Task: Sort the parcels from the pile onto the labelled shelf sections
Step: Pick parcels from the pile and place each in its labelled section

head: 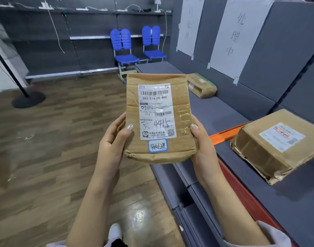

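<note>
**Read the label first**

Our left hand (113,139) and right hand (202,145) each grip a side of the parcel (158,111), dead centre. We should read its sticker (158,145), then match the signs (236,38) at one o'clock over the shelf (216,113).

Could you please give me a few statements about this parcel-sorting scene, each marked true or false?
1. The left hand and right hand both hold the brown cardboard parcel. True.
2. Its white shipping label faces away from the camera. False: it faces the camera.
3. Two blue plastic chairs stand at the back. True.
4. The grey shelf on the right holds no parcels. False: two taped brown boxes lie on it.
</note>
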### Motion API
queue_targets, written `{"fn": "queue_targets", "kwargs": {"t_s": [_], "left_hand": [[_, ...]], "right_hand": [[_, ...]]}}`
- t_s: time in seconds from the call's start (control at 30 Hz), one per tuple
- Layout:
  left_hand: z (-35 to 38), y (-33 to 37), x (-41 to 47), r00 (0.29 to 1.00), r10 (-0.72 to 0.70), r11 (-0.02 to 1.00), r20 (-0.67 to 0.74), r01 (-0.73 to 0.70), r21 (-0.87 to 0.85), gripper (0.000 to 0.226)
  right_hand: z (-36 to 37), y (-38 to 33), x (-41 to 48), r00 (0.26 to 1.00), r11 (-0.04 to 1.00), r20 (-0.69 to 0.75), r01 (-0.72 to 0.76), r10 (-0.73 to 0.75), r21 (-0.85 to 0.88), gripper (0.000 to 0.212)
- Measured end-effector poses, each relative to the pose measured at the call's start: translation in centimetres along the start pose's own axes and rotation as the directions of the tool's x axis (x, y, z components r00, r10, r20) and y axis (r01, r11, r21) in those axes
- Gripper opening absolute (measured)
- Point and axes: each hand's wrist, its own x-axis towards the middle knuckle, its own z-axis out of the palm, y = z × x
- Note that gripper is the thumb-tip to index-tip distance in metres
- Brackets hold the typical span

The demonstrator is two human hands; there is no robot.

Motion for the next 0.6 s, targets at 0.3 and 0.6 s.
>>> {"fn": "queue_targets", "kwargs": {"t_s": [0.3,0.6], "left_hand": [[-5.8,2.4,15.4,0.994,-0.006,0.999,0.107,0.001,0.046,0.053],[-9.9,3.5,26.6,0.981,-0.046,0.994,0.186,0.027,0.103,0.054]], "right_hand": [[7.8,3.7,12.7,0.997,0.999,-0.066,0.041,-0.042,-0.023,0.058],[13.6,6.8,20.6,0.982,1.000,-0.187,0.030,-0.028,0.007,0.069]]}}
